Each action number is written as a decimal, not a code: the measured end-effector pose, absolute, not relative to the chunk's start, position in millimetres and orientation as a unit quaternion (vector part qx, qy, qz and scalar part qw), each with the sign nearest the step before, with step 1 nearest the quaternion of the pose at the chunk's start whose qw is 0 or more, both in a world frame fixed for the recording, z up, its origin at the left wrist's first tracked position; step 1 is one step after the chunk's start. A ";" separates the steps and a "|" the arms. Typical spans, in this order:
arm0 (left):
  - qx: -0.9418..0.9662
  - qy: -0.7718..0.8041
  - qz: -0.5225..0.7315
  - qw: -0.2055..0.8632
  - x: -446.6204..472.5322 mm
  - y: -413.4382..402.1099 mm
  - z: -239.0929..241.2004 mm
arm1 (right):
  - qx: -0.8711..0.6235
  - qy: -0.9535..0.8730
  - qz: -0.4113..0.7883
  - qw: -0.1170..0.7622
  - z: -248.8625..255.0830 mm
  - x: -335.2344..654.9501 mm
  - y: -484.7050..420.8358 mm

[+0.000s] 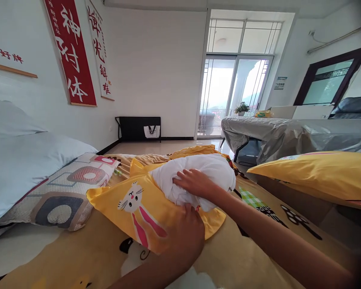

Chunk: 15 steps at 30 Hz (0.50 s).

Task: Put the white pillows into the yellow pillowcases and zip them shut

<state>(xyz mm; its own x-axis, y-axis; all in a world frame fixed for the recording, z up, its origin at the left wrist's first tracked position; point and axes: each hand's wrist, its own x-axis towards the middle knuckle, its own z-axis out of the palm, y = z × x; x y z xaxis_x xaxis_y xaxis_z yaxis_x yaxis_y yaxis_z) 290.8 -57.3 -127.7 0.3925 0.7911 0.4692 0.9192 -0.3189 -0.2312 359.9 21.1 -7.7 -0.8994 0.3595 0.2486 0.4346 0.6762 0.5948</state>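
So the white pillow is bunched up mid-bed, and its near end looks tucked into the yellow rabbit-print pillowcase at 8 o'clock. Left hand is closed on the case's edge, probably so the fabric doesn't slide. Right hand sits just above it, fingers curled into the pillow; can't tell if that's a grip or a push, but my guess is it's keeping the bulk compressed. Further out: square-patterned pillow at 9, another yellow pillow at 3.
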 end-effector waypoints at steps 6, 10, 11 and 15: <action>-0.837 -0.500 -0.139 0.174 285.4 -49.5 -97.6 | -0.230 -0.941 -0.248 0.018 -22.4 354.6 38.5; -0.825 -0.524 -0.144 0.158 245.7 -41.6 -82.1 | -0.276 -0.947 -0.162 -0.023 -51.1 380.9 42.9; -0.823 -0.521 -0.147 0.171 239.5 -39.7 -79.5 | -0.281 -0.948 -0.146 -0.031 -56.8 385.2 42.1; -0.852 -0.450 -0.172 0.205 245.2 -32.6 -77.7 | -0.306 -0.947 -0.101 -0.006 -61.9 385.1 37.0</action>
<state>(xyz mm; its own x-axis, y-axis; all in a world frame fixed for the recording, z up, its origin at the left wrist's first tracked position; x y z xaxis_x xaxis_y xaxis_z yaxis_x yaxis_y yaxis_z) 245.2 -32.6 -77.7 0.5353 0.6967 0.4775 0.8376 -0.5106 -0.1939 385.1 37.0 -61.9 -0.8123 0.5811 0.0496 0.5786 0.7921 0.1943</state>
